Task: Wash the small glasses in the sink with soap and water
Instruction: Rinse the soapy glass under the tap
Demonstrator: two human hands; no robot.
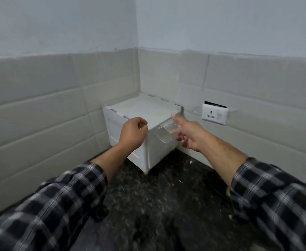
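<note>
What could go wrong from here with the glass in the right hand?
The right hand holds the clear glass tipped on its side; if wet, it may slip onto the dark counter. The glass is close to the edge of the white box and could knock against it. A wall socket is nearby; drips might reach it.

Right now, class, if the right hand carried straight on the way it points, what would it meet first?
Probably the white box, near its top right edge. The right hand, gripping a small glass, looks close beside it, though depth is unclear.
</note>
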